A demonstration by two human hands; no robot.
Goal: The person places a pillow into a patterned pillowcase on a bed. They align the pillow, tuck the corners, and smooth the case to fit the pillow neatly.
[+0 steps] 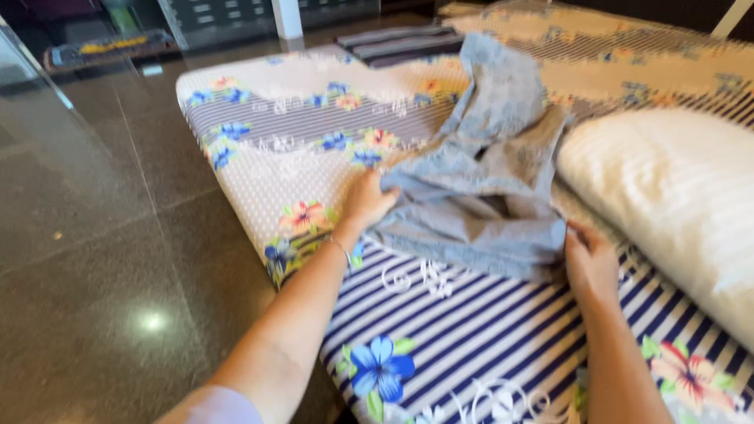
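A crumpled grey cloth [487, 180] lies on a mattress [440, 330] covered in a sheet with blue stripes and flowers. My left hand [367, 198] grips the cloth's left edge, a thin bracelet on the wrist. At the cloth's lower right corner my right hand [589, 259] pinches the fabric. The far part of the cloth rises in folds toward the back.
A white striped pillow [675, 204] rests on the mattress to the right of the cloth. Dark polished floor [94, 259] spreads to the left. A folded striped cloth [400, 43] lies at the far end, and a beige patterned sheet [628, 55] beyond it.
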